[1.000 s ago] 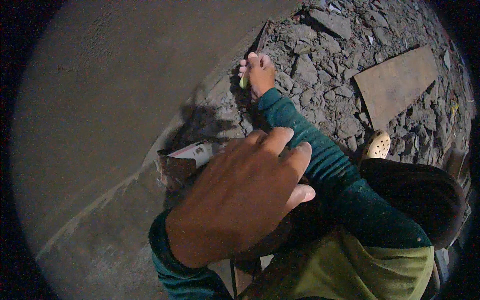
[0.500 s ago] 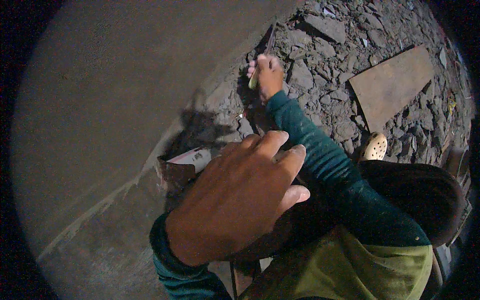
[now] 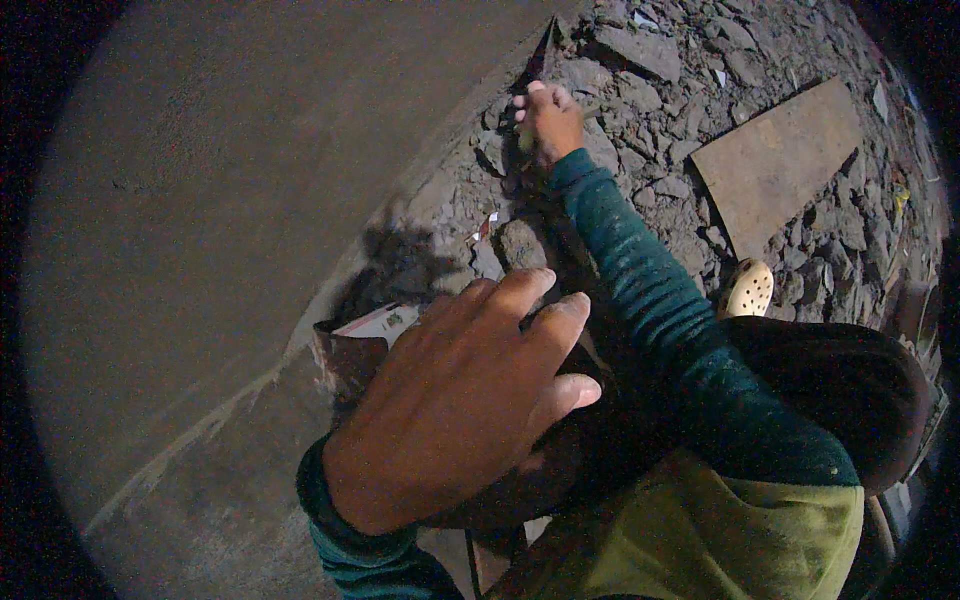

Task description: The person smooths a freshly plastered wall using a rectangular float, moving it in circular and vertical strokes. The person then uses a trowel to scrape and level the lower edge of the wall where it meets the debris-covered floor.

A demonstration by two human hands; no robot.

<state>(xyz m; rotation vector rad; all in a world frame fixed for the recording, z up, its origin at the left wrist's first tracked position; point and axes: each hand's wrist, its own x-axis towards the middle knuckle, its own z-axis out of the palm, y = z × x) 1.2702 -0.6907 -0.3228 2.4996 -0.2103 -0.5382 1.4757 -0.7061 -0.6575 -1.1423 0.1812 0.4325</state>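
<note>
My right hand (image 3: 555,120) reaches far forward, its fingers closed around the handle of what looks like a trowel (image 3: 543,55). The dark blade narrows to a point and lies along the foot of the smooth grey wall (image 3: 220,170), beside broken rubble (image 3: 640,100). Some of the handle is hidden by the fingers. Much nearer, my left hand (image 3: 450,400) hangs palm down over my dark-clothed leg, fingers loosely apart and whitish at the tips. Nothing shows in it, though its palm is hidden.
A flat brown board (image 3: 785,165) lies on the rubble at the right, near a pale clog with holes (image 3: 750,288). Beside my left hand is a brown container (image 3: 350,350) with a white printed piece (image 3: 380,322). A rounded stone (image 3: 521,243) sits ahead of my fingers.
My right hand has moved slightly forward and right with the trowel, whose blade has turned. My left hand has shifted a little to the left. A rounded stone now shows between them.
</note>
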